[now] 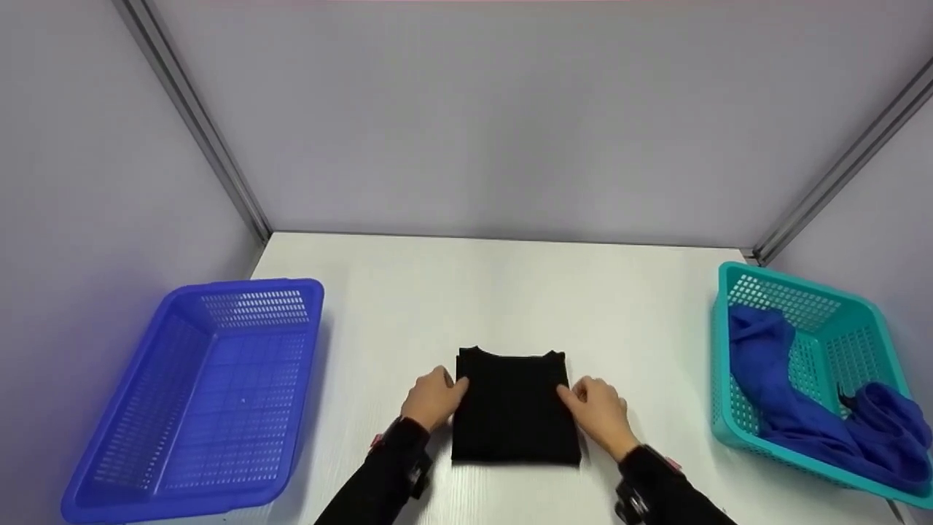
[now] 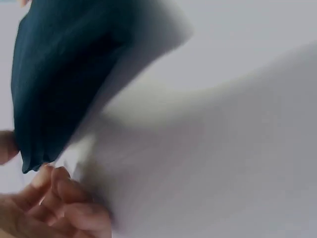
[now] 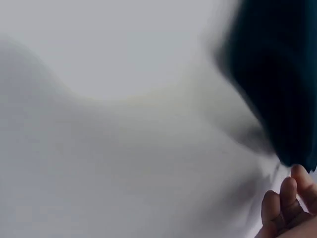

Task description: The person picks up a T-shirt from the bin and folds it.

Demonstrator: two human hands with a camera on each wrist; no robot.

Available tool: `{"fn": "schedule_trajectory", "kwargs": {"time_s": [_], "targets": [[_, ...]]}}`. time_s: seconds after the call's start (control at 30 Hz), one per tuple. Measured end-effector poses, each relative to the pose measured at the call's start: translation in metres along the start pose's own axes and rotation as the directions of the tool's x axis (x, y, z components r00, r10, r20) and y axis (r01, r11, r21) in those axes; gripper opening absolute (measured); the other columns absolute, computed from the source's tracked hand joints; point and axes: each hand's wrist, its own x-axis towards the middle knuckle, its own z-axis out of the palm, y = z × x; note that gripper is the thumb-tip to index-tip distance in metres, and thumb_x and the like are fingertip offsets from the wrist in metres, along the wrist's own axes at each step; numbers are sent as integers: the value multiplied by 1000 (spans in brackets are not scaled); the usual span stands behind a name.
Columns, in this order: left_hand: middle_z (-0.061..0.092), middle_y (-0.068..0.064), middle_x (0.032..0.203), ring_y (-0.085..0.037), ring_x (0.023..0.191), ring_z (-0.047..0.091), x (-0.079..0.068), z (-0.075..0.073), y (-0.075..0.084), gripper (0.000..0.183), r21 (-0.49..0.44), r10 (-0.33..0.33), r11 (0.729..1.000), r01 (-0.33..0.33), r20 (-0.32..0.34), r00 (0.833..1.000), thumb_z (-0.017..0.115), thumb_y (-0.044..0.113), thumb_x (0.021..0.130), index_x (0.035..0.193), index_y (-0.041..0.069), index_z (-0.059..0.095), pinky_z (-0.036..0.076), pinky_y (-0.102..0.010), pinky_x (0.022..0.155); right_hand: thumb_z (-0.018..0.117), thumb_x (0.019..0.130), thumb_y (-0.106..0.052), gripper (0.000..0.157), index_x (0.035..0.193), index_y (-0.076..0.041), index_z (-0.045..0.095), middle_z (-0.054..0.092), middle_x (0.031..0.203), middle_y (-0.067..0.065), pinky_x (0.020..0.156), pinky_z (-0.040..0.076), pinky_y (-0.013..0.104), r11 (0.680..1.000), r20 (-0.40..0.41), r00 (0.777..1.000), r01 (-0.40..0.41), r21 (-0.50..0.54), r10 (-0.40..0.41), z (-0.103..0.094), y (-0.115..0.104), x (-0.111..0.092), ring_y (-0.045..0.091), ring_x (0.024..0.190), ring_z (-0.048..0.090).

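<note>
A black shirt (image 1: 516, 412), folded into a neat rectangle with its curved neckline on the far side, is in front of me in the head view. My left hand (image 1: 435, 399) pinches its left edge, thumb on top and fingers curled beneath. Opposite it, my right hand (image 1: 599, 413) pinches the right edge in the same way. The left wrist view shows the shirt (image 2: 69, 74) dark teal, its layered edge between thumb and fingers (image 2: 74, 193). In the right wrist view, fingertips touch the shirt's (image 3: 282, 74) lower corner; the thumb is hidden there.
On the left of the white table (image 1: 510, 292) stands a blue plastic basket (image 1: 299, 408) with nothing visible inside. A teal basket (image 1: 721, 379) at the right holds crumpled blue cloth (image 1: 773, 379). Grey panels (image 1: 510, 131) wall in the back and both sides.
</note>
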Motion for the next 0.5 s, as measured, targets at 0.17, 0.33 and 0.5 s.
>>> {"fn": "schedule_trajectory", "kwargs": {"time_s": [0.17,0.33,0.5], "targets": [[56,-5,75,-20,67,52,-11,5,-6,25,-25,115,993,-113,52,992,65,21,99,82,6,55,45,-38,64,70,98,-26,27,76,-14,59,54,73,-3,73,35,42,999,14,999,33,8,-34,4,1,-21,16,71,50],[58,-6,75,-21,66,54,-5,16,-4,23,-4,83,997,-83,-39,996,65,15,100,82,7,53,45,-40,62,69,98,-17,25,76,-14,57,55,73,-1,72,35,43,996,-62,995,72,-49,-75,10,1,-19,22,75,54],[63,-11,79,-32,72,65,-5,16,6,24,12,12,1000,-11,-106,994,65,23,102,87,9,53,49,-47,61,68,99,-22,25,78,-13,59,56,73,-1,72,35,44,997,-94,994,44,-62,-49,13,3,-11,24,76,56]]}}
